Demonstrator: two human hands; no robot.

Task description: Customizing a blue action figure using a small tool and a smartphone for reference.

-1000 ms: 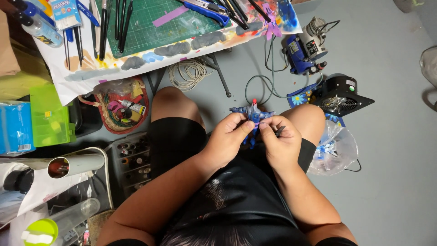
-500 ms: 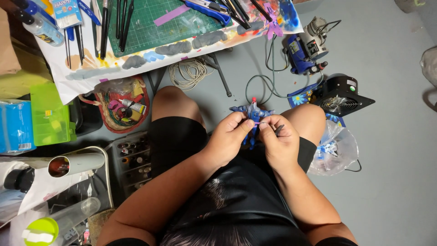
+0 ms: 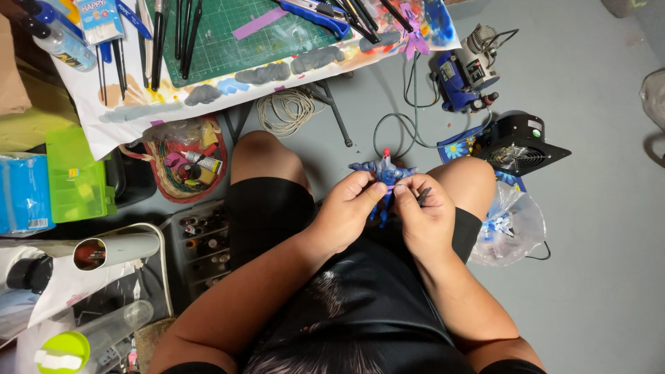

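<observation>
Over my lap I hold a small blue model figure (image 3: 383, 173) with a red tip at its top. My left hand (image 3: 346, 211) grips it from the left, thumb and fingers pinched on its body. My right hand (image 3: 424, 216) holds it from the right and also carries a thin dark tool (image 3: 423, 196) between the fingers. Both hands touch each other above my black shorts, between my bare knees. The lower part of the figure is hidden behind my fingers.
A table with a green cutting mat (image 3: 228, 34), brushes and a blue knife lies ahead. On the floor are a coiled cord (image 3: 285, 111), a blue compressor (image 3: 465, 69), a black fan (image 3: 516, 149), a clear plastic bag (image 3: 512, 225), a basket of paints (image 3: 183, 163) and a green box (image 3: 76, 176).
My hands have barely shifted; the fingers adjusted slightly on the blue figure, which stays in the same place over my lap.
</observation>
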